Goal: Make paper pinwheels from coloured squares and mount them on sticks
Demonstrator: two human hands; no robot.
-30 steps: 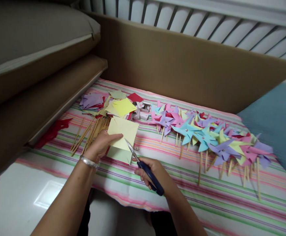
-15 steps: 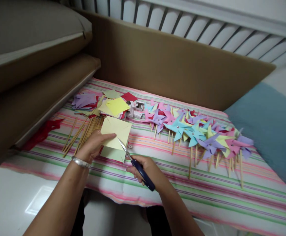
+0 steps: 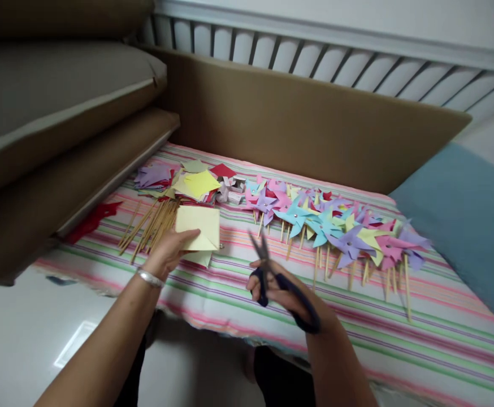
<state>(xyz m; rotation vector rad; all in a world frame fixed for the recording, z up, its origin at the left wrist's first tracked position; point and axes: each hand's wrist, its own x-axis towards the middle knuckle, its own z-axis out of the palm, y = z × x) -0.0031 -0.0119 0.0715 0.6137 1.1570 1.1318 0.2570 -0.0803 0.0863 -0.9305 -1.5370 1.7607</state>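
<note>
Fingers of the left hand pinch the yellow paper; the right hand grips opened scissors, apart from it.

The scissors are being drawn away from the yellow paper square, toward the frame's centre. Their blades are being opened by the right hand.
</note>
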